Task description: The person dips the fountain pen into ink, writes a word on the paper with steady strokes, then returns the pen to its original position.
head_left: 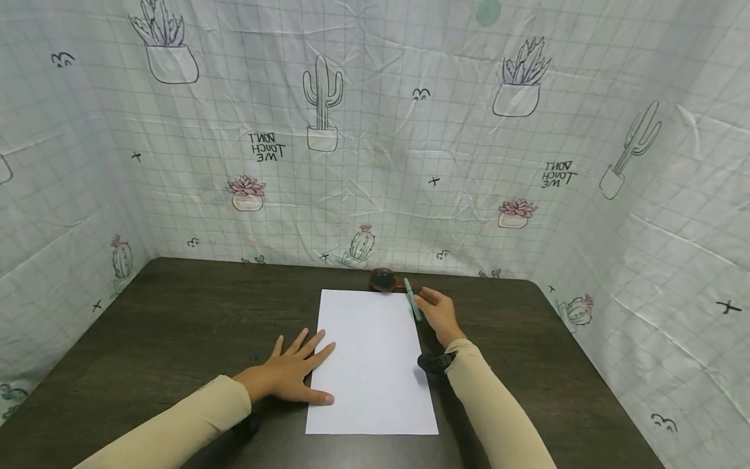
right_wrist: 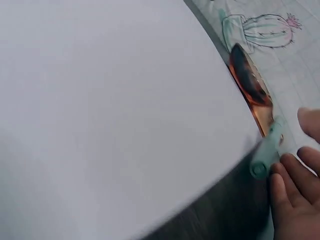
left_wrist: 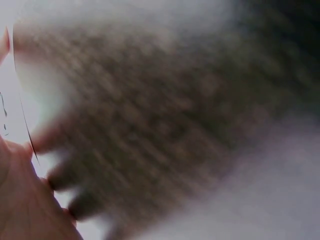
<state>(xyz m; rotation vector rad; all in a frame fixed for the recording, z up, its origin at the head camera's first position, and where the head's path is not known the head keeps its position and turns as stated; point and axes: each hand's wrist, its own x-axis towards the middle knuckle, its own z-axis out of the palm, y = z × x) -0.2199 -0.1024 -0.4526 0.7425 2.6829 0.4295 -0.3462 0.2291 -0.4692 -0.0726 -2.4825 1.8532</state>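
Note:
A white sheet of paper [head_left: 372,371] lies upright lengthwise on the dark table. My left hand [head_left: 290,372] rests with fingers spread across its left edge, fingertips and thumb on the sheet. In the left wrist view, part of the left hand [left_wrist: 22,200] shows at the left side, the rest being blurred. Beside the sheet's upper right corner lies a green pen [head_left: 413,301]. My right hand [head_left: 439,316] is just right of this pen, fingers loosely bent; in the right wrist view the fingertips [right_wrist: 280,172] are close beside it, not wrapped round it. Whether they touch is unclear.
Behind the paper lies a round, dark-faced object with an orange-brown rim [head_left: 383,280] and a handle reaching toward the pen. A printed cactus cloth [head_left: 398,163] hangs behind and at both sides of the table [head_left: 205,312]. A dark band [head_left: 435,363] is on the right wrist.

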